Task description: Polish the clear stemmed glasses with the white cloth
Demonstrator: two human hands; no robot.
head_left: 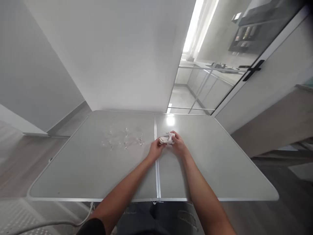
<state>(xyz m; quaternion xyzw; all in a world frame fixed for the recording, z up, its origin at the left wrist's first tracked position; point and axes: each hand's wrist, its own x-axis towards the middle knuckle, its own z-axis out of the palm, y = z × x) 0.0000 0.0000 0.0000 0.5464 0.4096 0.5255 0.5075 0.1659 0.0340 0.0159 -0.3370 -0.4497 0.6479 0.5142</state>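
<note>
A crumpled white cloth (167,138) is held between my two hands just above the table, near the fold in its middle. On its left side, my left hand (156,149) has its fingers closed at the cloth's edge. My right hand (179,145) grips the cloth from the right. Whether something is wrapped inside the cloth, I cannot tell. Left of my hands stand several small clear glass pieces (126,143) in loose rows; their exact shape is hard to make out. The closest one (141,140) is a short way from my left hand.
The pale folding table (80,169) has a metal-edged seam (157,182) down its middle. A white wall (122,65) rises behind it. To the right is a glass door with a black handle (253,70). A white cable (84,219) hangs below the front left edge.
</note>
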